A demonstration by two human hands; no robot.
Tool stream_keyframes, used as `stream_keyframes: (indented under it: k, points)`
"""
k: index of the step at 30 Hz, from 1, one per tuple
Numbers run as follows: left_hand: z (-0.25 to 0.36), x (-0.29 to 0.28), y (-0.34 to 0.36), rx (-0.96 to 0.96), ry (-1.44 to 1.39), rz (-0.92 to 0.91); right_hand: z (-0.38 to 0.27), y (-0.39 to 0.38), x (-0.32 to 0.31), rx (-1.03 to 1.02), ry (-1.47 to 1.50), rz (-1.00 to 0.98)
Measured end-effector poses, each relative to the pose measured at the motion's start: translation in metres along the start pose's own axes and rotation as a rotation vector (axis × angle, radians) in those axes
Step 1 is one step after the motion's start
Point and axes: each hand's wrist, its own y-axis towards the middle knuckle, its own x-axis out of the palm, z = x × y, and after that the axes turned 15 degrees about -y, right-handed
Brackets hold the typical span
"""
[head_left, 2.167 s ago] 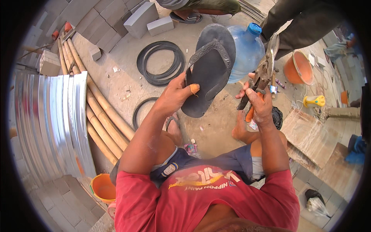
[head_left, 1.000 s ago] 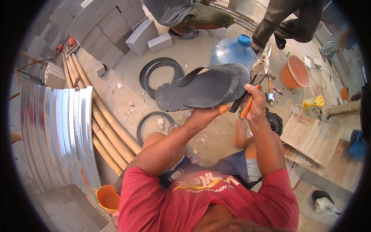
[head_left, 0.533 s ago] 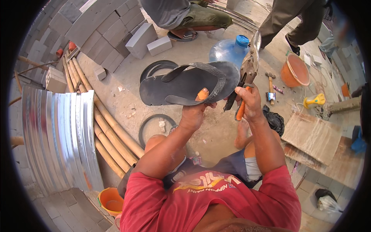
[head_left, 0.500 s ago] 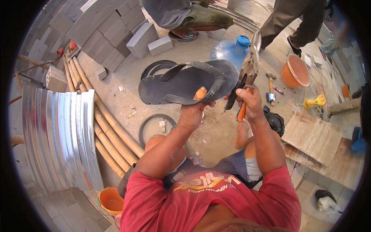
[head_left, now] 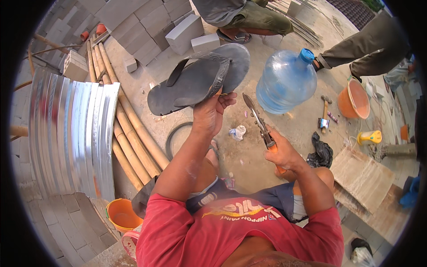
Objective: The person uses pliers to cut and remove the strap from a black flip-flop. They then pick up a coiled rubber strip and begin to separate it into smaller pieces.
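A black flip-flop (head_left: 195, 82) is raised in front of me, strap side showing, its rounded end up to the right. My left hand (head_left: 210, 113) grips its near edge from below, with several fingers partly curled past the sole. My right hand (head_left: 285, 153) is closed around the orange handles of a pair of metal snips (head_left: 259, 119). The snips point up and to the left, apart from the flip-flop, with their jaws looking closed. Just beyond them stands a large clear blue water bottle (head_left: 284, 82) with a blue cap.
Bamboo poles (head_left: 129, 138) and corrugated metal sheets (head_left: 73, 133) lie at left. Grey blocks (head_left: 138, 29) are stacked behind. A hammer (head_left: 325, 113), orange bucket (head_left: 353, 99), black plastic bag (head_left: 321, 151) and boards (head_left: 362, 175) are at right. Two people (head_left: 262, 20) are at the far side.
The snips have come down and away from the flip-flop's rounded end. The flip-flop has shifted left and tilted, its rounded end higher. My view has turned, showing more of the bottle.
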Motion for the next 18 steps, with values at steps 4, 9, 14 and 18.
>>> stream_keyframes:
  k: [4,9,14,18]
  points:
    - [-0.004,0.007,-0.002,-0.018,0.028,0.021,-0.004,0.001,0.001,-0.022,0.03,-0.044]
    - [-0.006,0.007,-0.003,-0.056,0.059,0.047,-0.012,0.001,-0.001,-0.029,0.091,-0.058]
    - [-0.008,0.005,-0.003,-0.057,0.057,0.049,-0.012,0.001,-0.001,-0.057,0.037,-0.038]
    - [-0.01,0.007,-0.004,-0.08,0.056,0.051,-0.012,0.0,-0.001,-0.053,0.063,-0.039]
